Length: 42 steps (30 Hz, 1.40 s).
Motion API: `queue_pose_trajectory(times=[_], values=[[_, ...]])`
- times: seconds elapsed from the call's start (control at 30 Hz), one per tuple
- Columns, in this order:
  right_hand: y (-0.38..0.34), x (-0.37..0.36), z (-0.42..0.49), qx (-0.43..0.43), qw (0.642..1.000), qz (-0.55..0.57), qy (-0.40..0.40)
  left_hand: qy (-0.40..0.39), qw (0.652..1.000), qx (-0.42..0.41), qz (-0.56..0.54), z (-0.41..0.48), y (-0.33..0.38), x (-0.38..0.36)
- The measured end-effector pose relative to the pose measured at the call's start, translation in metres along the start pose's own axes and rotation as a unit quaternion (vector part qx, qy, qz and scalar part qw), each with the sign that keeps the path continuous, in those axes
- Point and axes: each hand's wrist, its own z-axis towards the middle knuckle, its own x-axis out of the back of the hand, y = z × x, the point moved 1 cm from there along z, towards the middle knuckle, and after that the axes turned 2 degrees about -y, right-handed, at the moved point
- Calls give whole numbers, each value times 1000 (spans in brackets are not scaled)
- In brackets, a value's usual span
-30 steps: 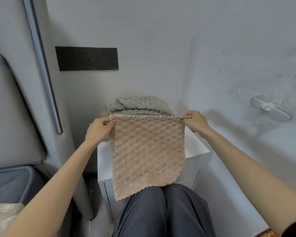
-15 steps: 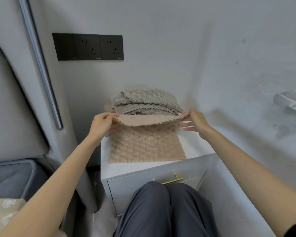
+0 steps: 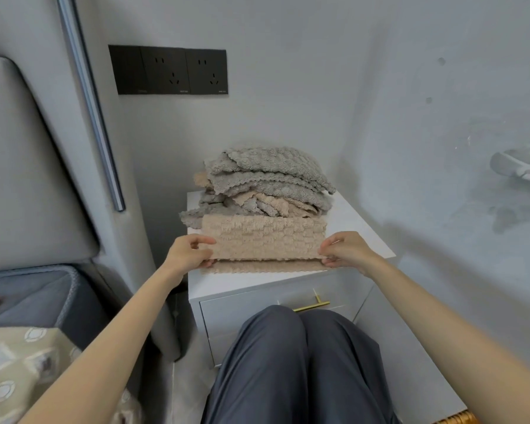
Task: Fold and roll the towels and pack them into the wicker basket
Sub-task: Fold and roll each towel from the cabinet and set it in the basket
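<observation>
At the centre of the frame, on the white nightstand (image 3: 361, 237), the left hand (image 3: 185, 254) and right hand (image 3: 346, 250) each pinch an end of the beige towel (image 3: 263, 240), folded over before a heaped towel pile (image 3: 266, 179).

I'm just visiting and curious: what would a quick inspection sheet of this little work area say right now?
Surface: white nightstand top, with towels lying on it.
Job's things: beige towel folded over at the near side; pile of grey and beige towels behind it; woven sliver at the bottom right edge, possibly the basket.
Clutter: nothing seen.
Hands: left hand and right hand each pinch one end of the beige towel's upper layer.
Cables: nothing seen.
Surroundings: black wall sockets, padded headboard, brass drawer handle.
</observation>
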Motion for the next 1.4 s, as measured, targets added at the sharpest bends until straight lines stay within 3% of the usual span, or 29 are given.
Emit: queue_pose_trajectory(times=[0.23, 0.57, 0.83, 0.97, 1.1, 1.3, 1.4], values=[[4, -7, -1, 53, 987, -141, 52, 5, 983, -67, 171, -3, -5, -1], [-5, 0, -3, 43, 983, -176, 40, -25, 989, -71, 126, -4, 0, 3], [-4, -10, -5, 50, 953, -295, 44, -21, 960, -68, 271, -4, -2, -4], [0, -12, -5, -11, 959, -279, 44, 1, 962, -57, 267, -5, 0, -7], [2, -19, -5, -16, 962, -270, 39, 10, 961, -44, 272, -8, 2, -12], [-3, -13, -9, -34, 967, -253, 15, -65, 945, -1, 320, -19, 9, -9], [-9, -11, -19, -39, 946, -323, 9, -100, 926, 53, 359, -26, 19, -7]])
